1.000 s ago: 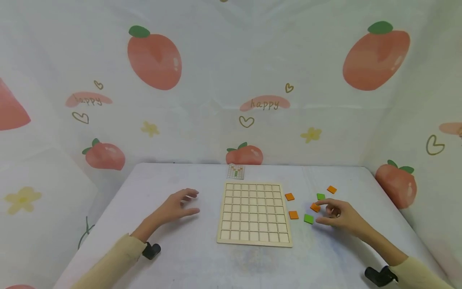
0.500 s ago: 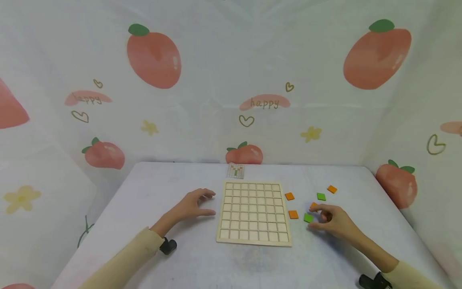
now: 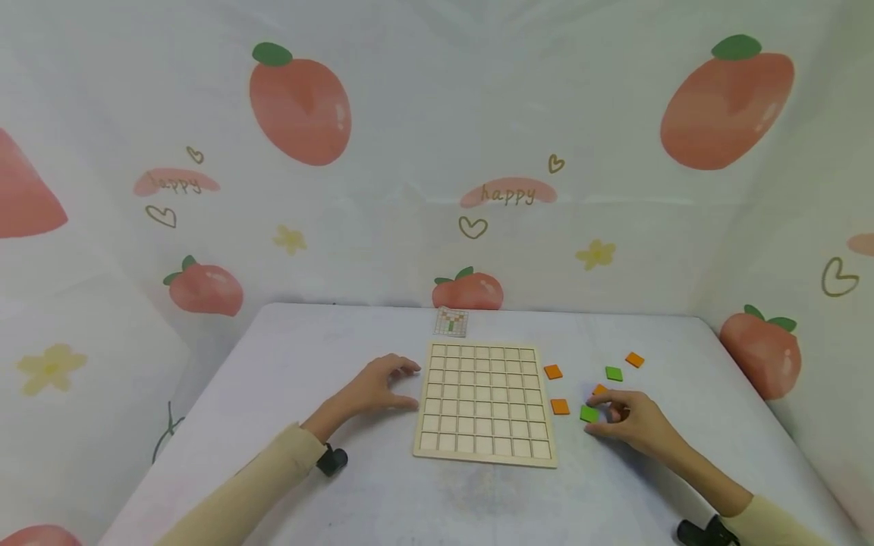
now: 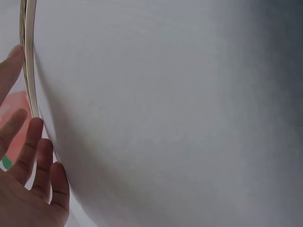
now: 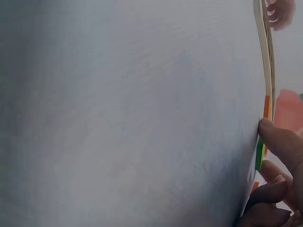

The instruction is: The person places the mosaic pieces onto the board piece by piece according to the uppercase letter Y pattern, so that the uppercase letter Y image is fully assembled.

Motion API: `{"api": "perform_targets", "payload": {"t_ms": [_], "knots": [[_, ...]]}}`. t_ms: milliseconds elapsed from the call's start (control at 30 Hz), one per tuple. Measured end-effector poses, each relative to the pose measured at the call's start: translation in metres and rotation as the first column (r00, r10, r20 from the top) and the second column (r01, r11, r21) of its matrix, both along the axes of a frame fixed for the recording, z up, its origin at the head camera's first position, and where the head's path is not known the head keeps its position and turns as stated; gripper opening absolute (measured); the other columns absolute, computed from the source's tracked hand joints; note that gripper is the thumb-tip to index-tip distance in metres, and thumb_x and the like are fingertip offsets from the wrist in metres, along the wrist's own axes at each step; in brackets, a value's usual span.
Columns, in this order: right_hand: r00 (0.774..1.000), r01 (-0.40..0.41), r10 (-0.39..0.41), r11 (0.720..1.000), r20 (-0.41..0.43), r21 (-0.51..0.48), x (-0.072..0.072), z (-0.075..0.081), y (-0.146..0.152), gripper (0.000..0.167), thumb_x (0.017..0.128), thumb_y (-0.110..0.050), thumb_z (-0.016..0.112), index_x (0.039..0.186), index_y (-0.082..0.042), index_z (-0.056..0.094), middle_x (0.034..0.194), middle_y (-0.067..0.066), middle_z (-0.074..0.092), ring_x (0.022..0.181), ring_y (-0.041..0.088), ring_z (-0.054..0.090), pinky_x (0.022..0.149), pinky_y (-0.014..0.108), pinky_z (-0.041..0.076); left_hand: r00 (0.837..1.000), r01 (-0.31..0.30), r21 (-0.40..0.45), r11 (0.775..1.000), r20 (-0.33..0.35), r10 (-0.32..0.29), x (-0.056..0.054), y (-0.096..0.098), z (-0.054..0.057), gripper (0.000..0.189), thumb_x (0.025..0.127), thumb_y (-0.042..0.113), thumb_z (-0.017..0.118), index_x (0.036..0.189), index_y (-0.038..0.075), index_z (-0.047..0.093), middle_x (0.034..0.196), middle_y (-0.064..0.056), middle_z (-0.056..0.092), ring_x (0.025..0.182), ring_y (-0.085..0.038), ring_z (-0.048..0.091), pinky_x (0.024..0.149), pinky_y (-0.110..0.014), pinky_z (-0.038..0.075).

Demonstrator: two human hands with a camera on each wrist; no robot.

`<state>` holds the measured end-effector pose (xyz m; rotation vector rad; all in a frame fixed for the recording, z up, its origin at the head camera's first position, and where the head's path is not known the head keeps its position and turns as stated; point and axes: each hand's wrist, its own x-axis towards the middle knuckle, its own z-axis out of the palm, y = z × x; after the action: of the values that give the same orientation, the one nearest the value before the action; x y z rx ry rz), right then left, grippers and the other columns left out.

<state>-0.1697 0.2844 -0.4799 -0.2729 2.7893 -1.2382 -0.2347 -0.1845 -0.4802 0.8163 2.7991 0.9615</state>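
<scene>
A light wooden grid board (image 3: 485,459) lies mid-table, its square cells bare. My left hand (image 3: 374,388) is at the board's left edge, thumb and fingers spread. In the left wrist view, the thumb (image 4: 12,64) overlaps the board's rim (image 4: 29,61). To the right of the board, my right hand (image 3: 635,423) pinches a green square tile (image 3: 589,414) between thumb and index finger, low over the table. The right wrist view shows the green tile (image 5: 259,153) edge-on between thumb and finger. An orange tile (image 3: 600,390) just behind is partly hidden by the right hand.
Two orange tiles, a nearer one (image 3: 560,407) and a farther one (image 3: 553,371), lie along the board's right side. Another green tile (image 3: 614,373) and an orange tile (image 3: 634,359) lie farther back. Behind the board is a small pattern card (image 3: 451,322). A printed cloth backdrop surrounds the table.
My left hand has moved right, up to the board's left edge. My right hand has come left and nearer, from beside the orange tile to around the green one. The tiles have kept their places.
</scene>
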Motion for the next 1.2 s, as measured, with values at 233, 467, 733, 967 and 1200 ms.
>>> {"api": "perform_targets", "payload": {"t_ms": [233, 467, 733, 967, 1200], "knots": [[1.000, -0.002, 0.001, 1.000, -0.006, -0.023, 0.000, 0.000, 0.000, 0.033, 0.078, -0.014, 0.089, 0.104, 0.000, 0.075, 0.068, -0.001, 0.046, 0.063, 0.011, 0.044, 0.054, 0.025, 0.034, 1.000, 0.012, -0.006, 1.000, -0.004, -0.012, -0.001, 0.003, 0.001, 0.058, 0.076, 0.032, 0.092, 0.124, 0.010, 0.068, 0.118, -0.001, 0.063, 0.105, -0.021, 0.057, 0.093, -0.043, 0.048], [1.000, -0.017, 0.017, 0.999, -0.010, -0.042, -0.001, 0.000, 0.000, 0.029, 0.079, -0.015, 0.088, 0.102, -0.002, 0.075, 0.071, 0.000, 0.048, 0.065, 0.012, 0.048, 0.054, 0.025, 0.037, 1.000, -0.009, -0.030, 0.999, 0.006, 0.009, -0.002, 0.005, 0.000, 0.057, 0.074, 0.032, 0.093, 0.122, 0.012, 0.070, 0.112, 0.001, 0.060, 0.101, -0.020, 0.055, 0.089, -0.042, 0.046], [0.999, -0.017, 0.016, 0.999, -0.029, -0.036, -0.001, 0.000, 0.000, 0.025, 0.080, -0.012, 0.087, 0.100, -0.002, 0.075, 0.071, 0.000, 0.049, 0.065, 0.013, 0.049, 0.055, 0.025, 0.038, 1.000, 0.010, -0.016, 1.000, 0.004, -0.010, -0.002, 0.009, 0.002, 0.059, 0.076, 0.034, 0.091, 0.125, 0.012, 0.069, 0.112, -0.001, 0.060, 0.100, -0.021, 0.054, 0.088, -0.043, 0.045], [0.997, -0.035, 0.031, 0.997, -0.064, -0.070, -0.004, 0.003, -0.003, 0.024, 0.080, -0.011, 0.087, 0.100, -0.005, 0.075, 0.077, 0.002, 0.051, 0.064, 0.010, 0.047, 0.051, 0.024, 0.038, 1.000, 0.024, -0.017, 1.000, 0.014, -0.024, -0.002, 0.011, 0.004, 0.055, 0.077, 0.030, 0.091, 0.124, 0.012, 0.070, 0.114, -0.002, 0.061, 0.101, -0.023, 0.055, 0.089, -0.043, 0.046], [0.993, -0.086, 0.078, 0.993, -0.093, -0.084, -0.009, 0.005, -0.008, 0.026, 0.081, -0.015, 0.088, 0.103, -0.009, 0.075, 0.093, 0.004, 0.063, 0.071, 0.014, 0.049, 0.054, 0.025, 0.042, 0.999, 0.035, -0.022, 0.999, 0.032, -0.034, -0.004, 0.011, 0.004, 0.055, 0.077, 0.030, 0.091, 0.125, 0.013, 0.070, 0.116, -0.002, 0.060, 0.103, -0.023, 0.056, 0.090, -0.043, 0.046]]}}
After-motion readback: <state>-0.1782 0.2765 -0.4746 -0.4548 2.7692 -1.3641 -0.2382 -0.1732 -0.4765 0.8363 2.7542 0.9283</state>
